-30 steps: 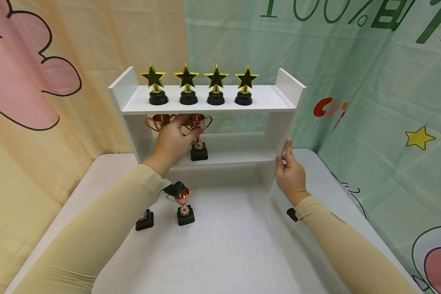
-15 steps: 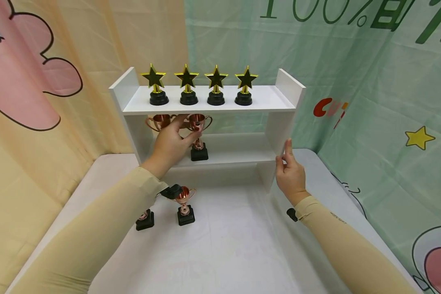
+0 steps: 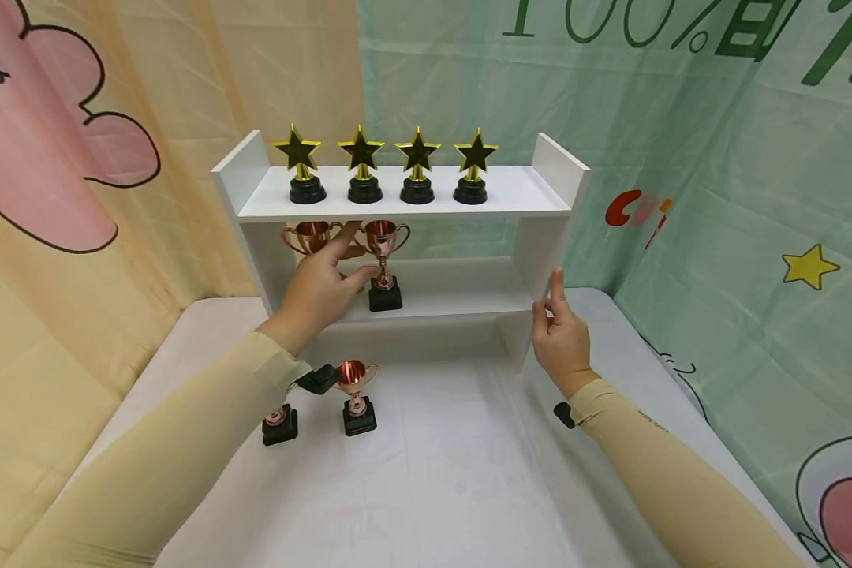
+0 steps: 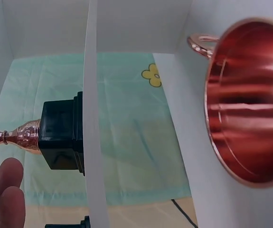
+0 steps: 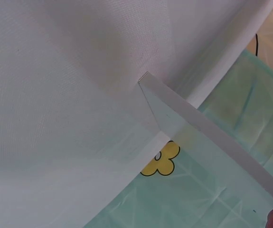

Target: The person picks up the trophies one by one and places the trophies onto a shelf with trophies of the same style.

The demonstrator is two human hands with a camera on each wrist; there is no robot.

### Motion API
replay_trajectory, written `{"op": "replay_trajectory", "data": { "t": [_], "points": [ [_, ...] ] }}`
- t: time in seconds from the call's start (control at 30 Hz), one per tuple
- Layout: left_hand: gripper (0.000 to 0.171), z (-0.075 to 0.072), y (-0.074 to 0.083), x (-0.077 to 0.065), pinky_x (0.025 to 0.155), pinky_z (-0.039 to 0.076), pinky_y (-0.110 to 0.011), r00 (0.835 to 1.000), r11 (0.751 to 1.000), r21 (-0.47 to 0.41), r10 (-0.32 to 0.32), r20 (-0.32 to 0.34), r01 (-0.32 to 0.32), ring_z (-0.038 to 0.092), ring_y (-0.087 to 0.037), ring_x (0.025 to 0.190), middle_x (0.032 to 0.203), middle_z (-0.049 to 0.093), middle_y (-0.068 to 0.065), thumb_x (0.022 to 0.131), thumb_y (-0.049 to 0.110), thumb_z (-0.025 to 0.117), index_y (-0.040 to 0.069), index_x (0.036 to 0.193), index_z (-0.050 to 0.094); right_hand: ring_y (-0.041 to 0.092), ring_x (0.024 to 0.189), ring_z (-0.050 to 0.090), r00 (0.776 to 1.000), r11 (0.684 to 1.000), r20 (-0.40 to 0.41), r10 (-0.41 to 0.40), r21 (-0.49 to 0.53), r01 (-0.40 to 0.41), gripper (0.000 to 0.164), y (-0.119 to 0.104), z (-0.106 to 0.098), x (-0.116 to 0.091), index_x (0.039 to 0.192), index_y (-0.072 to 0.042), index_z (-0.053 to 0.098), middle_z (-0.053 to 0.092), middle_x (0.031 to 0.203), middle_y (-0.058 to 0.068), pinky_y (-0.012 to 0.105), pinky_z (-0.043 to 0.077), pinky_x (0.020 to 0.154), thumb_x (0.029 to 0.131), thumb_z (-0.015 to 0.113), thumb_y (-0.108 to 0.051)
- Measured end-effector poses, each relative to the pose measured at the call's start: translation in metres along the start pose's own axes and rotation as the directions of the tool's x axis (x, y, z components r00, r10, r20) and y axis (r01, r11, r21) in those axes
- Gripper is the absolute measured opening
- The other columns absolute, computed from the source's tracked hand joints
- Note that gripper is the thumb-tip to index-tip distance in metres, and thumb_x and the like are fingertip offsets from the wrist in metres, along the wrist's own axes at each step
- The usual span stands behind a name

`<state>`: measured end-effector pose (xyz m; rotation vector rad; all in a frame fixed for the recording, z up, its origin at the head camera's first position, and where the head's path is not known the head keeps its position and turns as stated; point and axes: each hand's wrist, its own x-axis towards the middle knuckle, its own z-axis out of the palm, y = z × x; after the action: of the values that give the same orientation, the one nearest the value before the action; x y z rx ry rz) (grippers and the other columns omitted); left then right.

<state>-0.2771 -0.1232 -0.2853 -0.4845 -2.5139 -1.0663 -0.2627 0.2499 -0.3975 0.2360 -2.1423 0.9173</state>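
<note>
On the middle board, a rose-gold trophy cup [image 3: 383, 241] stands upright on its black base. My left hand [image 3: 319, 288] is just to its left, thumb near the stem and fingers extended behind. In the left wrist view the fingertips [image 4: 10, 204] show beside the trophy's stem [image 4: 28, 135], with a gap between. Another trophy cup [image 3: 312, 234] stands further left on that board, its lower part hidden by my hand. At the right side panel of the white shelf [image 3: 543, 252], my right hand [image 3: 562, 347] touches the front edge, index finger pointing up.
Several gold star trophies [image 3: 416, 162] line the top board. In front of the shelf, a rose-gold trophy cup [image 3: 355, 394] stands on the white tabletop [image 3: 426, 489]. Another trophy's black base [image 3: 280, 426] shows left of it, partly behind my left sleeve. Printed cloth walls [image 3: 681, 158] enclose the table.
My left hand has let go of the trophy cup on the middle board and drawn back slightly left and down. The cup stays in place; my right hand has not moved.
</note>
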Motion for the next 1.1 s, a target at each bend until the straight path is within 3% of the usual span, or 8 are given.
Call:
{"op": "replay_trajectory", "data": {
  "t": [0.07,0.17,0.3,0.4,0.53,0.63,0.9,1.1],
  "points": [
    [0.077,-0.003,-0.001,-0.004,0.056,0.045,-0.035,1.000,1.000,-0.005,-0.003,0.015,0.003,0.052,-0.024,0.050,0.143,0.069,-0.005,0.101,0.039,0.072,0.040,0.165,0.030,0.039,0.087,0.078,1.000,1.000,-0.001,-0.002,0.002,0.002,0.069,0.000,0.000,0.000,0.165,-0.012,0.031,0.077,0.113,0.027,0.013,0.057,0.079,0.104,0.063,-0.006],
    [0.077,-0.008,-0.003,-0.010,0.053,0.045,-0.029,0.999,1.000,-0.002,0.008,0.035,-0.008,0.051,-0.017,0.050,0.144,0.068,-0.008,0.102,0.038,0.070,0.040,0.166,0.027,0.040,0.086,0.078,1.000,1.000,0.000,0.003,0.013,-0.003,0.069,0.000,0.001,0.000,0.165,-0.013,0.031,0.076,0.113,0.027,-0.004,0.039,0.077,0.104,0.063,-0.006],
    [0.078,-0.017,-0.007,-0.021,0.055,0.046,-0.028,0.999,0.999,0.022,0.048,0.026,-0.049,0.057,-0.017,0.059,0.141,0.069,-0.010,0.102,0.037,0.071,0.035,0.167,0.028,0.041,0.087,0.078,1.000,1.000,0.000,0.004,0.017,-0.004,0.069,0.000,0.001,0.000,0.165,-0.013,0.030,0.076,0.114,0.028,-0.006,0.035,0.077,0.104,0.062,-0.007],
    [0.071,-0.026,-0.010,-0.034,0.059,0.048,-0.026,0.997,0.997,0.029,0.079,-0.013,-0.079,0.066,-0.019,0.071,0.132,0.074,-0.009,0.101,0.035,0.073,0.026,0.163,0.040,0.041,0.087,0.078,1.000,1.000,0.001,0.005,0.019,-0.005,0.069,-0.001,0.000,0.000,0.165,-0.013,0.030,0.076,0.113,0.028,-0.007,0.035,0.077,0.104,0.063,-0.007],
    [0.045,-0.039,-0.013,-0.055,0.067,0.051,-0.015,0.990,0.992,0.026,0.127,-0.065,-0.126,0.074,-0.023,0.085,0.119,0.076,-0.010,0.100,0.026,0.075,0.012,0.141,0.065,0.041,0.086,0.078,1.000,1.000,0.000,0.004,0.018,-0.004,0.068,-0.001,0.001,0.000,0.165,-0.013,0.031,0.076,0.113,0.028,-0.006,0.036,0.077,0.105,0.062,-0.008],
    [0.033,-0.044,-0.015,-0.072,0.075,0.051,-0.008,0.983,0.985,0.020,0.170,-0.067,-0.169,0.073,-0.026,0.096,0.117,0.075,-0.013,0.098,0.018,0.077,0.005,0.128,0.071,0.040,0.085,0.078,1.000,1.000,-0.001,0.004,0.012,-0.004,0.067,0.000,0.002,0.000,0.165,-0.013,0.030,0.076,0.114,0.027,-0.005,0.037,0.076,0.105,0.061,-0.009],
    [0.056,-0.025,-0.017,-0.114,0.098,0.059,-0.051,0.980,0.986,0.011,0.163,0.115,-0.166,0.067,-0.034,0.122,0.142,0.065,-0.014,0.094,0.019,0.082,0.007,0.144,0.060,0.041,0.085,0.078,1.000,1.000,-0.009,0.020,0.024,-0.020,0.067,-0.001,0.002,-0.001,0.165,-0.013,0.030,0.072,0.125,0.029,-0.005,0.036,0.074,0.105,0.062,-0.009],
    [0.068,-0.001,-0.023,-0.135,0.106,0.054,-0.058,0.981,0.998,0.033,0.052,0.187,-0.060,0.063,-0.038,0.131,0.153,0.057,-0.010,0.093,0.029,0.083,0.011,0.152,0.054,0.039,0.085,0.077,1.000,1.000,0.012,0.012,0.005,-0.012,0.068,-0.001,0.002,0.000,0.166,-0.011,0.027,0.063,0.142,0.025,0.003,0.041,0.066,0.106,0.060,-0.010]
  ]
}}
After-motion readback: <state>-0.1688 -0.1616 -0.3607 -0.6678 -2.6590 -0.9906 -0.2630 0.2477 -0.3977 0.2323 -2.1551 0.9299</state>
